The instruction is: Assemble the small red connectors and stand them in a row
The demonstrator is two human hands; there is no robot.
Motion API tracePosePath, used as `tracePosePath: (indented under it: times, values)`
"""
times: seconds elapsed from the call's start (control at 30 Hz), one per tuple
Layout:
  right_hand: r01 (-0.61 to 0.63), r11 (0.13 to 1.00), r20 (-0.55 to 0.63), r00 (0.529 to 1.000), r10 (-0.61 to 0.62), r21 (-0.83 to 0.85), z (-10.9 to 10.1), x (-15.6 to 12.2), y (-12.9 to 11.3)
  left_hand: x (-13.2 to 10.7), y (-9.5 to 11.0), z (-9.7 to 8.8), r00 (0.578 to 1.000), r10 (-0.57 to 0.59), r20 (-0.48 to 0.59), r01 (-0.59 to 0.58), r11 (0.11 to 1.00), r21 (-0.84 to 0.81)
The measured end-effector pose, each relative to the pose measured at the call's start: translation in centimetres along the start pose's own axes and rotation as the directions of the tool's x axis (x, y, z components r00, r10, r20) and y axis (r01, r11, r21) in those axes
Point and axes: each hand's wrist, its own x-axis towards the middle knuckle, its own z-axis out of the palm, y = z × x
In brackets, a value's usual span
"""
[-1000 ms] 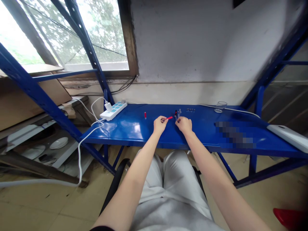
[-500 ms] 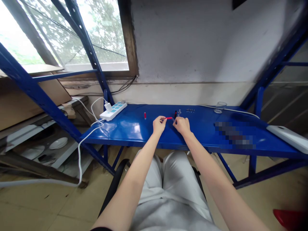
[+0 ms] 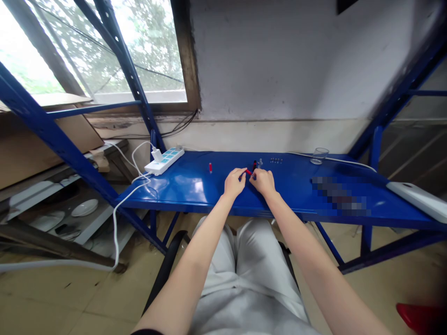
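Observation:
Between my two hands, over the blue table (image 3: 174, 186), is a small slim red piece (image 3: 248, 171), tube-like; its exact kind is too small to tell. The thumb and finger of my left hand (image 3: 235, 182) close on its left end. My right hand (image 3: 264, 180) pinches its other end, which the fingers partly hide. Just behind the right hand stand a dark and red small piece (image 3: 254, 165) and clear small parts (image 3: 260, 163). A red piece with a pale lower end (image 3: 210, 168) stands upright to the left.
Several tiny metallic parts (image 3: 276, 161) lie in a row at the back. A glass (image 3: 319, 156) and a blurred-out dark object (image 3: 340, 195) are to the right, with a white device (image 3: 419, 200) at the edge. A white power strip (image 3: 165, 161) with cables sits left.
My left hand has moved slightly right, closer to my right hand. Less of the red piece shows between them, and it now slants down to the right.

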Motion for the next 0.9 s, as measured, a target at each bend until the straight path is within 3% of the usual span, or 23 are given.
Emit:
tracePosePath:
  times: [0.9]
  values:
    - [0.103, 0.993, 0.038, 0.994, -0.105, 0.050, 0.3, 0.1, 0.3, 0.5, -1.2, 0.7, 0.990, -0.142, 0.026, 0.143, 0.989, -0.039]
